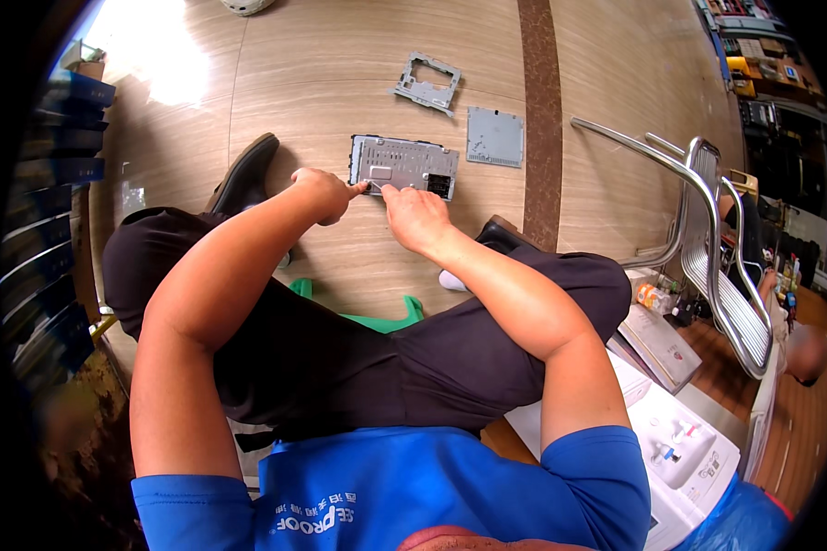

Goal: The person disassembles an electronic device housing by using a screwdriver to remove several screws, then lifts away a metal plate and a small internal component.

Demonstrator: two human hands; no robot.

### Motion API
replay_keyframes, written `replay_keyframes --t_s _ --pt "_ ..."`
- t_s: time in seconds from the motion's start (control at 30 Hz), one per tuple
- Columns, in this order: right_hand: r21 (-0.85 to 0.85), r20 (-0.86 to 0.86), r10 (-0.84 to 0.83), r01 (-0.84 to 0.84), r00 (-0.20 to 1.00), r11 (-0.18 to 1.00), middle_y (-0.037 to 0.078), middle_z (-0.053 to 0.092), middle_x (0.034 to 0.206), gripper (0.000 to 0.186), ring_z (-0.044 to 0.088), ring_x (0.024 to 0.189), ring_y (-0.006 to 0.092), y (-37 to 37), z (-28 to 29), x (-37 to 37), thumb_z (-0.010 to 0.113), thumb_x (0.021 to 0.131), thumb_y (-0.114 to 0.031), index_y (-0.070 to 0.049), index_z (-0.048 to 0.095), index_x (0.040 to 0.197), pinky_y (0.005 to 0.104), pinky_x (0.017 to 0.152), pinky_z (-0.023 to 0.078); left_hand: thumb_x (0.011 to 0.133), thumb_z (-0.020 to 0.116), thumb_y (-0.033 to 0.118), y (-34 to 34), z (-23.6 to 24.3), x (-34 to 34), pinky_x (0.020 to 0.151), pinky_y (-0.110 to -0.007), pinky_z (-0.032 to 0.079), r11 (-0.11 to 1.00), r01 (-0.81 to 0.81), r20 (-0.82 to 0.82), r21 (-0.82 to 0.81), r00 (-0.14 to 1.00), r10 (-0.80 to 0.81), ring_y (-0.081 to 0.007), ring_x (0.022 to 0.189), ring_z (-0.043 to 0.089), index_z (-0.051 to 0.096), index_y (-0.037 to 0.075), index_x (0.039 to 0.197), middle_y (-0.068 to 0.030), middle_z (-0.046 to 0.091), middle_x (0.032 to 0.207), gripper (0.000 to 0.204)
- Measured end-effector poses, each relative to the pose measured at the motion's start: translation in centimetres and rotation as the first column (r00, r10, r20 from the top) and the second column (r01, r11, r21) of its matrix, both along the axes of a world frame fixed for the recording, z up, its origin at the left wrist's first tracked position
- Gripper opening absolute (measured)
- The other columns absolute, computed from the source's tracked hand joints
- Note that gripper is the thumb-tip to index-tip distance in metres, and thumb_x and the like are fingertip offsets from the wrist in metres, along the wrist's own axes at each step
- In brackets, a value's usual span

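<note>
A flat metal electronics unit (400,163), looking like a car stereo chassis, lies on the floor in front of me. It has slots across its plate and a black connector block (439,185) at its near right corner. My left hand (323,196) is at its near left corner, index finger stretched to the edge and the other fingers curled. From the left, my right hand (417,217) shows closed fingertips at the unit's near edge. A thin, pale, tool-like sliver (375,185) juts from them toward my left fingertip; its kind is too small to tell.
Beyond the unit lie a grey metal bracket frame (429,84) and a flat grey cover plate (495,137). A green plastic stool (386,323) is between my legs. At right stand a metal-tube chair (708,220) and a white dispenser panel (678,441). Stacked blue boxes (69,170) line the left.
</note>
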State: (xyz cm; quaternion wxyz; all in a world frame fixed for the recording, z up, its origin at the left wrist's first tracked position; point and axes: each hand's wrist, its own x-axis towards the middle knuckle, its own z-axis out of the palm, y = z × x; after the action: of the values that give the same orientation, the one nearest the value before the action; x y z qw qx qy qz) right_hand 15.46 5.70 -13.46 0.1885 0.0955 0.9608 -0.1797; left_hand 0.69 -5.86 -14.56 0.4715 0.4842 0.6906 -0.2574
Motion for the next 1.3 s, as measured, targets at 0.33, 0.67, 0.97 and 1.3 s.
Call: replay_keyframes --t_s 0.33,0.67,0.97,1.3 --pt "-0.047 0.019 -0.027 0.028 0.999 0.998 0.024 0.069 0.083 0.016 0.070 0.083 0.0409 -0.1 0.0 -0.2 0.046 0.090 -0.010 -0.003 0.058 0.098 0.0511 0.073 0.055 0.090 0.059 0.007 0.0 0.2 0.1 0.096 -0.053 0.046 1.000 -0.007 -0.004 0.003 1.000 0.007 -0.0248 0.125 0.058 0.008 0.042 0.158 -0.0042 0.057 0.139 0.092" --pt "0.116 -0.087 0.090 -0.080 0.992 0.990 0.017 0.064 0.088 0.019 0.067 0.085 0.0340 0.2 -0.8 0.3 0.053 0.090 -0.012 -0.008 0.061 0.106 0.0445 0.074 0.054 0.089 0.062 0.008 0.0 0.0 0.0 0.095 -0.052 0.046 1.000 -0.001 -0.006 -0.002 1.000 0.001 -0.0236 0.122 0.060 0.007 0.042 0.158 -0.0027 0.060 0.136 0.095" --pt "-0.045 0.058 -0.075 0.077 0.996 0.996 0.022 0.069 0.085 0.017 0.069 0.084 0.0404 -0.2 0.3 -0.3 0.049 0.093 -0.014 -0.005 0.060 0.102 0.0508 0.074 0.054 0.090 0.061 0.010 0.0 -0.4 0.0 0.095 -0.053 0.046 1.000 -0.004 0.005 0.008 1.000 0.004 -0.0243 0.122 0.060 0.007 0.042 0.158 -0.0025 0.060 0.136 0.092" --pt "-0.078 0.094 -0.127 0.134 0.987 0.988 0.025 0.070 0.087 0.020 0.069 0.088 0.0414 -0.5 1.0 -0.4 0.049 0.093 -0.015 -0.002 0.060 0.103 0.0517 0.077 0.054 0.091 0.060 0.010 0.0 -0.3 0.0 0.096 -0.054 0.046 1.000 0.004 0.003 0.010 1.000 -0.004 -0.0247 0.123 0.060 0.007 0.042 0.158 -0.0033 0.059 0.138 0.091"
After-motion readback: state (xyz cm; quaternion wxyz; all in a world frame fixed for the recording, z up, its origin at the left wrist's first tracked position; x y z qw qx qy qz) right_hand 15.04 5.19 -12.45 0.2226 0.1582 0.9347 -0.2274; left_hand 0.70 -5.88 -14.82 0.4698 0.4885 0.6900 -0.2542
